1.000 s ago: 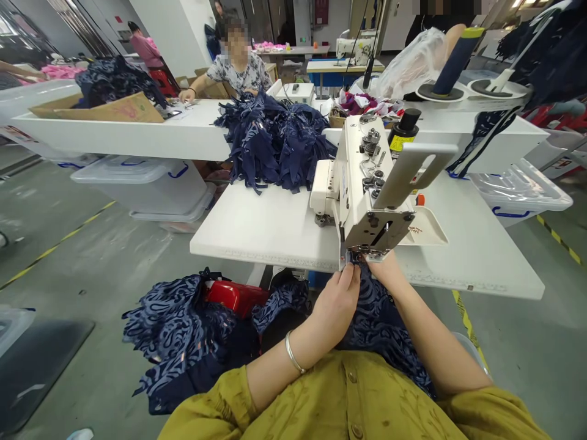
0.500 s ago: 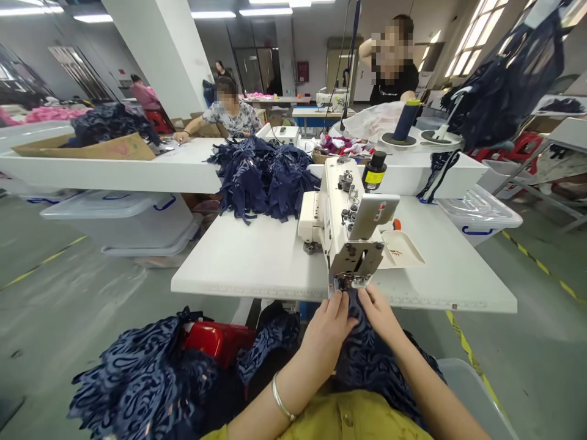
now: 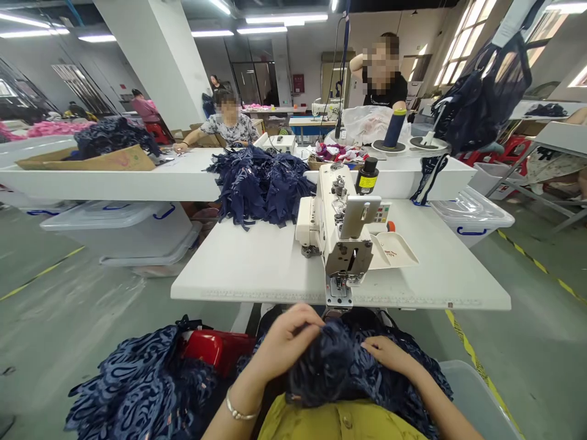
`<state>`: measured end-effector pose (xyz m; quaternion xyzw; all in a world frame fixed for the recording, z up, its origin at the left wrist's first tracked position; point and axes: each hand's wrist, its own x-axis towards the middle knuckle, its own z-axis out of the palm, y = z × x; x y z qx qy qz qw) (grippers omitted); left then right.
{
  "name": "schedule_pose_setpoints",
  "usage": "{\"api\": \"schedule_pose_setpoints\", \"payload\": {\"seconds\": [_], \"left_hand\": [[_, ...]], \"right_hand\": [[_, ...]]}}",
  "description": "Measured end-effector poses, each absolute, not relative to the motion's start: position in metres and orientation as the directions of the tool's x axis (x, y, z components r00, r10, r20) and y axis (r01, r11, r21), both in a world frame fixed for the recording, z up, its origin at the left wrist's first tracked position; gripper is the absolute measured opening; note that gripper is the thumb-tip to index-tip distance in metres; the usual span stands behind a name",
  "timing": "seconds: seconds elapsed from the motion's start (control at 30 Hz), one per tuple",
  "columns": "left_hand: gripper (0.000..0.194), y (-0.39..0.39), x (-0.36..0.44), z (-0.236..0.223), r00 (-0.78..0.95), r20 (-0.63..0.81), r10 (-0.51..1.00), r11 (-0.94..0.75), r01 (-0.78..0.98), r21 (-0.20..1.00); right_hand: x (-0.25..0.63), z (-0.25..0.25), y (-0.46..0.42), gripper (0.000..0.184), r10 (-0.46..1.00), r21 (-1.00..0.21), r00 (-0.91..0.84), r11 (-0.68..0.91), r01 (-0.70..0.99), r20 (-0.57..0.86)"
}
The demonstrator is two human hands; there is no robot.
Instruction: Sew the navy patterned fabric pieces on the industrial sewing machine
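My left hand [image 3: 293,338] is closed, thumb against fingers, on the edge of a navy patterned fabric piece [image 3: 321,366] over my lap. That piece is partly smeared by motion. To its right, my right hand [image 3: 389,355] has its fingertips closed on navy patterned fabric [image 3: 373,379] in the same heap. Both hands are below the front edge of the white table [image 3: 257,269]. Just above them stands a cream sewing machine [image 3: 332,223]; its needle plate [image 3: 339,299] shows bare metal, with no cloth under the foot.
A navy fabric pile [image 3: 261,186] lies left of the machine. A small cream tray [image 3: 394,250] and a black bottle [image 3: 367,177] are near it. More patterned fabric [image 3: 137,379] hangs by a red stool [image 3: 215,348] at lower left. Two people sit beyond the table.
Both hands have come down and back from the machine's needle area toward my lap, bringing the navy fabric out from under the foot. My left hand has also shifted left.
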<state>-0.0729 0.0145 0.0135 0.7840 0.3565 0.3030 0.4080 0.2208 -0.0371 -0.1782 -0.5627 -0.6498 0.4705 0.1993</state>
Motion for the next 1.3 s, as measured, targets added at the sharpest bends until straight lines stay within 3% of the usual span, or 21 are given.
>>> {"api": "schedule_pose_setpoints", "payload": {"seconds": [0.13,0.2,0.33,0.43,0.5,0.6,0.77,0.87,0.97,1.07,1.17,1.3], "left_hand": [[0.021,0.029,-0.09,-0.017,0.358,0.128,0.925,-0.331,0.591,0.735],[0.029,0.022,-0.076,-0.021,0.441,0.077,0.894,-0.346,0.57,0.745],[0.05,-0.004,-0.027,-0.011,0.752,-0.073,0.655,-0.279,0.33,0.902],[0.046,-0.008,-0.005,-0.005,0.766,-0.183,0.616,-0.223,0.392,0.892],[0.042,-0.004,-0.004,-0.003,0.74,-0.234,0.63,-0.233,0.468,0.852],[0.043,0.003,-0.01,0.005,0.73,-0.207,0.652,-0.279,0.484,0.83],[0.046,0.01,-0.018,0.034,0.712,-0.048,0.701,-0.396,0.444,0.804],[0.045,0.019,-0.02,0.038,0.614,0.035,0.788,-0.486,0.587,0.647],[0.029,0.027,-0.021,0.026,0.455,0.265,0.85,-0.526,0.758,0.386],[0.023,0.027,-0.021,0.008,0.507,0.516,0.69,-0.673,0.712,0.2],[0.033,0.019,-0.02,-0.006,0.712,0.513,0.48,-0.841,0.54,0.037],[0.038,0.007,-0.016,-0.017,0.702,0.457,0.546,-0.771,0.635,-0.055]], "right_hand": [[0.234,-0.118,-0.047,0.052,0.913,-0.884,-0.321,-0.082,0.46,-0.251],[0.229,-0.079,-0.05,0.048,0.925,-0.92,-0.334,-0.04,0.389,-0.182],[0.194,-0.021,-0.052,0.04,0.93,-0.892,-0.368,0.157,0.424,-0.011],[0.182,-0.003,-0.051,0.035,0.918,-0.795,-0.39,0.286,0.536,0.067],[0.187,0.0,-0.049,0.029,0.934,-0.718,-0.356,0.265,0.643,0.026],[0.203,0.003,-0.044,0.031,0.941,-0.664,-0.332,0.207,0.719,-0.067],[0.213,0.015,-0.029,0.033,0.945,-0.828,-0.328,0.177,0.532,-0.009],[0.207,0.013,-0.009,0.036,0.965,-0.858,-0.259,0.17,0.485,0.045],[0.198,-0.002,0.014,0.033,0.989,-0.862,-0.115,0.135,0.488,0.089],[0.188,-0.014,0.029,0.024,0.991,-0.863,0.001,0.114,0.493,0.132],[0.182,-0.015,0.037,0.02,0.988,-0.857,0.013,0.128,0.499,0.155],[0.181,-0.01,0.045,0.025,0.982,-0.852,-0.052,0.186,0.49,0.184]]}}
